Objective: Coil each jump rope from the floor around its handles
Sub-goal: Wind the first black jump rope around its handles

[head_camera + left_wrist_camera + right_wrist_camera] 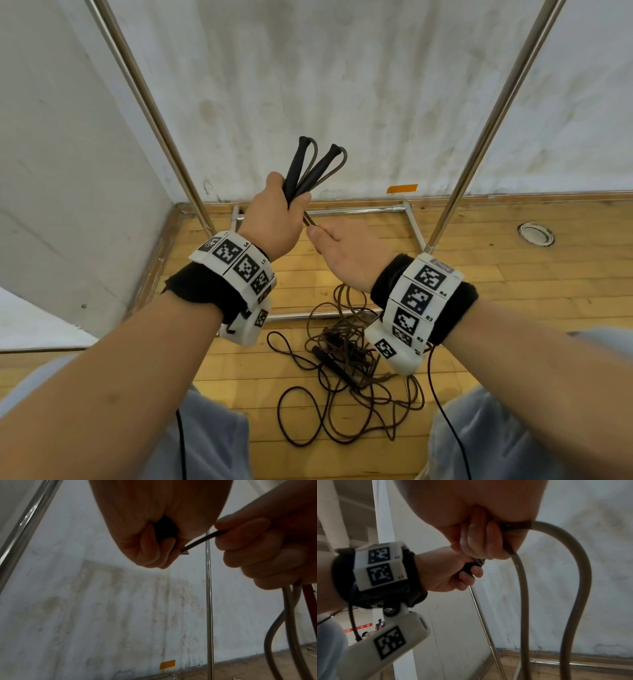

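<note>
Head view: the left hand (274, 219) grips both black handles (310, 171) upright as a core; the right hand (349, 255) pinches the rope (522, 601) beside them, presumably to wrap it. More jump ropes (342, 370) lie tangled on the near floor (513, 291).

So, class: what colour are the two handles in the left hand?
Black handles, clearest in the head view.

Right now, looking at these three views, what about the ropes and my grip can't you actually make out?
- Head view: the rope pile is tangled; number of ropes unclear, part hidden by the right wrist mount.
- Head view: the handles' lower ends, buried in the left hand.
- Left wrist view: the rope's path inside the right hand, covered by curled fingers.
</note>
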